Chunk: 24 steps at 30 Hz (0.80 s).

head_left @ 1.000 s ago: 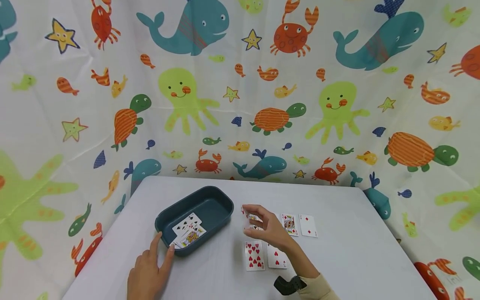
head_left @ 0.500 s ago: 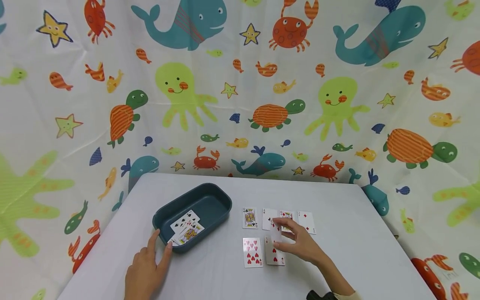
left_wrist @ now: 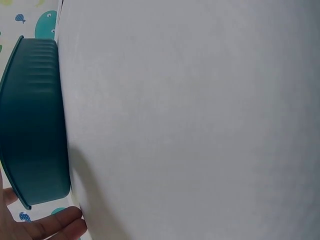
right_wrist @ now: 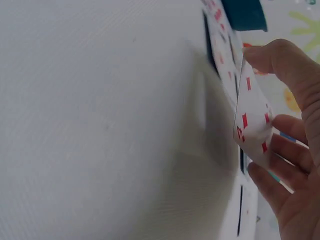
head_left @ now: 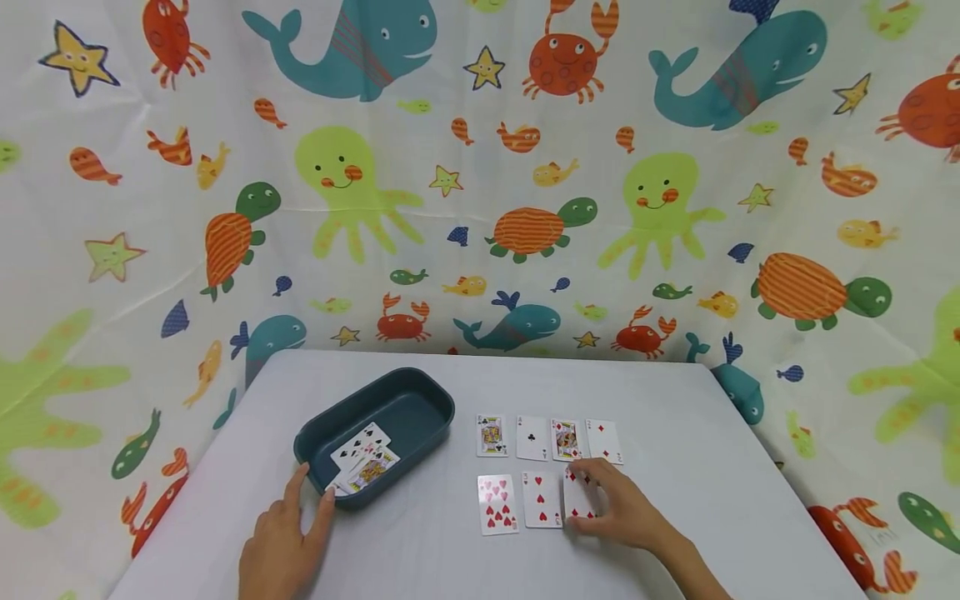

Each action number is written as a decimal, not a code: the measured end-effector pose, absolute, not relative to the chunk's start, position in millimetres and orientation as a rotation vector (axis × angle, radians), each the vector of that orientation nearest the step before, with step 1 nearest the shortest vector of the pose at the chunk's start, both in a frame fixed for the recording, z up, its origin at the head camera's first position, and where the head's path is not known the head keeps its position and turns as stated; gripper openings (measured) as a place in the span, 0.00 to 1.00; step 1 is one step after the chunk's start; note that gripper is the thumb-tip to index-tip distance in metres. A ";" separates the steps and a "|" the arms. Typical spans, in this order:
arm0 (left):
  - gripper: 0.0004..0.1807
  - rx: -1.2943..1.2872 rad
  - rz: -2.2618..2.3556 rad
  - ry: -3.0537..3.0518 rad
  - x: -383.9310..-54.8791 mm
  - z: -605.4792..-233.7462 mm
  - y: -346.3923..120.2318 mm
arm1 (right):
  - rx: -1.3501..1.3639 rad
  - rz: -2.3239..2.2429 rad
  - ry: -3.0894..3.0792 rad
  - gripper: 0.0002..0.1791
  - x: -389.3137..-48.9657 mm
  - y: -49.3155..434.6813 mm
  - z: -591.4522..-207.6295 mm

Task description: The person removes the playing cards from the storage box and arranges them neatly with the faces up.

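Observation:
My right hand [head_left: 622,510] pinches a four of diamonds [right_wrist: 252,112] between thumb and fingers. In the head view that card is at the right end of the front row, beside a low hearts card [head_left: 542,510]; the right wrist view shows it tilted and bent. Farther left in this row is a hearts card [head_left: 498,504] with many pips. My left hand [head_left: 279,537] touches the near left corner of a dark teal tray [head_left: 431,450] with extended fingers. Inside the tray lie several face-up cards [head_left: 362,447], partly overlapping, a face card among them.
A back row on the white table [head_left: 420,550] holds a clubs face card [head_left: 492,437], a low clubs card [head_left: 532,448], a diamonds face card [head_left: 567,440] and a low diamonds card [head_left: 602,446]. A sea-animal patterned cloth [head_left: 480,167] hangs behind.
My right hand has carried the diamonds card from beside the tray rightward and toward me, to the front row's right end, uncovering the back row's left cards. My left hand stays at the tray.

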<state>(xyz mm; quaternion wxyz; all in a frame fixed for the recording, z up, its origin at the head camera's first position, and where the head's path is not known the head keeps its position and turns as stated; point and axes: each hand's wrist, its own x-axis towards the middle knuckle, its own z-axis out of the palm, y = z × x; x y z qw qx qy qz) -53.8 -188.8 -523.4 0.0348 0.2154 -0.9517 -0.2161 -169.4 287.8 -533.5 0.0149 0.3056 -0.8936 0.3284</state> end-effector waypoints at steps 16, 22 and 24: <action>0.45 0.673 -0.624 -2.908 -52.7 -529.5 -193.6 | 1.002 0.770 -2.904 0.37 -173.4 284.3 -539.4; 0.46 0.684 -0.642 -2.913 -54.3 -528.5 -192.8 | 0.992 0.773 -2.920 0.37 -172.4 284.1 -538.9; 0.45 0.673 -0.642 -2.919 -56.4 -527.7 -191.7 | 0.967 0.773 -2.932 0.38 -170.8 285.2 -537.4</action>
